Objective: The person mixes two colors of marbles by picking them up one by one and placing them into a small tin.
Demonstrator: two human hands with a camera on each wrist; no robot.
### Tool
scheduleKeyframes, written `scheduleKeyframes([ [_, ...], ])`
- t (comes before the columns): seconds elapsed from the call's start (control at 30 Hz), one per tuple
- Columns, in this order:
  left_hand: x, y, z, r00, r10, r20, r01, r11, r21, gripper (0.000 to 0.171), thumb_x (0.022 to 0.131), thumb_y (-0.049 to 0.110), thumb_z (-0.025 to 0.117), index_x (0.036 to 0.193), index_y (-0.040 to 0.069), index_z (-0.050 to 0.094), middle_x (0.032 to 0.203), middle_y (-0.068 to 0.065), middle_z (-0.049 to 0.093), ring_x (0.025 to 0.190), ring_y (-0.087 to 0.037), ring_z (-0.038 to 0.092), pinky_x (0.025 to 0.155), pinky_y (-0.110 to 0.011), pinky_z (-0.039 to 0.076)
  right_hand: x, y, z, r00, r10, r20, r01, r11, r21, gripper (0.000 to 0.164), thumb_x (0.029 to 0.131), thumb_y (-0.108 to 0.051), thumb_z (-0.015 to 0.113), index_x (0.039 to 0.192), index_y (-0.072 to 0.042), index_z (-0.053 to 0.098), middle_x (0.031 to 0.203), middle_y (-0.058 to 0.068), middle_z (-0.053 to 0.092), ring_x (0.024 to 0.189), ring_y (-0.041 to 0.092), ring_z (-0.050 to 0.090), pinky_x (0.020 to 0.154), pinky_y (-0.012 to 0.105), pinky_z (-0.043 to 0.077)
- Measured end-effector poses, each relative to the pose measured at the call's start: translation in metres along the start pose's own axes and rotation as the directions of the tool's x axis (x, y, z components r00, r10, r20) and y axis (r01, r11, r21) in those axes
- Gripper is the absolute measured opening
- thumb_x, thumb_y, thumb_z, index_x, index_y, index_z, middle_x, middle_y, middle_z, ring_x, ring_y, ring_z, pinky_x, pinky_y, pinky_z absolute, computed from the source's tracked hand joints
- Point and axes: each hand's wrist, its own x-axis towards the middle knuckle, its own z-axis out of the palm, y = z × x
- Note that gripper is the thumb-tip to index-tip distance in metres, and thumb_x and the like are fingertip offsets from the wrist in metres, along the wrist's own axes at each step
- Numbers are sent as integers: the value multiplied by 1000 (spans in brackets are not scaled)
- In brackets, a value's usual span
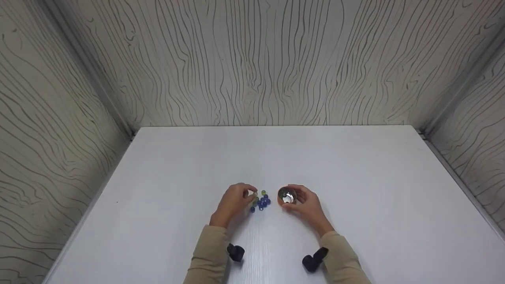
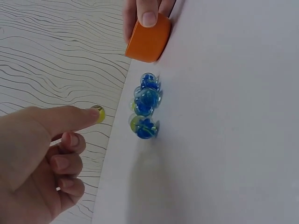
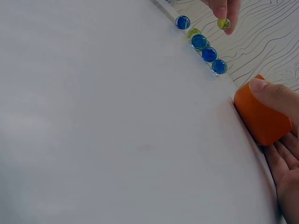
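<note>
Marble (image 2: 102, 115), yellow-green, pinched in left hand (image 1: 232, 200) above white table (image 1: 177, 157), blue marbles (image 2: 149, 97) clustered just beside it, right hand (image 1: 309, 205) fingers curled round orange cup (image 3: 260, 114), interior apparently metallic

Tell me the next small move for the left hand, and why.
Probably carry the yellow marble across to the orange cup: the left hand pinches that marble above the table, while the right hand holds the cup, open side up, beside the loose marbles.
</note>
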Motion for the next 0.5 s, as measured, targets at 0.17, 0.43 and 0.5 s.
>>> scheduleKeyframes([
  [0.17, 1, 6, 3, 1000, -7, -1, 7, 1000, -2, 19, 90, 15, 65, 107, 11, 73, 78, 0, 55, 71, -9, 44, 63, -21, 36, 0, -1, 0, 1000, 0, -1, 0, 1000, 10, 60, 70, -10, 83, 124, -2, 59, 132, 19, 59, 130, 34, 53, 110, 40, 40],
  [0.43, 2, 14, 7, 1000, -14, 22, 14, 1000, -10, 19, 91, 18, 64, 108, 13, 73, 74, 4, 48, 68, -8, 43, 59, -19, 34, 0, -3, 0, 1000, 5, 0, -5, 1000, -2, 62, 69, -10, 83, 125, -1, 59, 132, 19, 59, 130, 34, 53, 108, 39, 42],
  [0.5, 2, 15, 8, 1000, -4, 23, 4, 1000, -6, 20, 91, 18, 65, 108, 13, 73, 74, 4, 49, 67, -8, 43, 58, -18, 35, 0, -3, 0, 1000, 3, 1, -3, 1000, -4, 62, 69, -10, 83, 125, -1, 59, 132, 19, 59, 130, 34, 53, 108, 39, 41],
])
